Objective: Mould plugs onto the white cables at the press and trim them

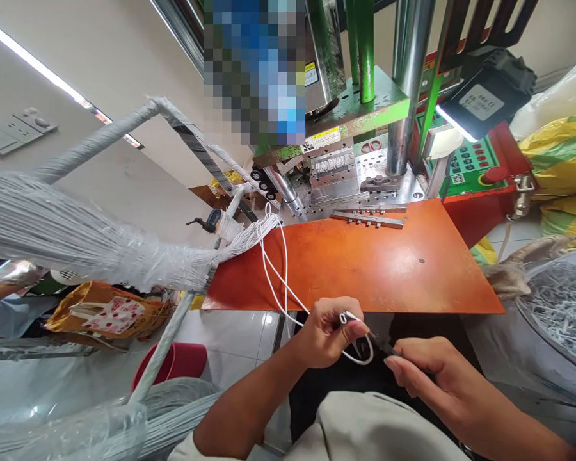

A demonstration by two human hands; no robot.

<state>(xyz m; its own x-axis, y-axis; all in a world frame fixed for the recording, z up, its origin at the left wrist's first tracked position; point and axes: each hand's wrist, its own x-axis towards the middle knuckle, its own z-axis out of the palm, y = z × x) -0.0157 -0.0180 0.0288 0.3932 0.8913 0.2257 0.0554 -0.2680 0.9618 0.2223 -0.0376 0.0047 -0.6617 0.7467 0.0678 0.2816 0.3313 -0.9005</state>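
In front of my body, my left hand [333, 330] is closed on a white cable [288, 296], with a small white end poking up by the thumb. A loop of the same cable hangs below the fingers. My right hand [427, 371] grips a dark, slim hand tool [384, 346] that looks like pliers or snips. Its tip reaches toward the cable at my left fingers; whether they touch I cannot tell. From my left hand the cable runs back to a large white cable bundle [139, 253] wrapped in clear film, at the left.
An orange work table [374, 269] lies beyond my hands, bearing metal strips [374, 221]. Behind it stands a green press [355, 118] with a metal mould [333, 169] and a lamp [489, 93]. White scraps fill a bin [561, 314] at right. A red bucket [187, 360] is below left.
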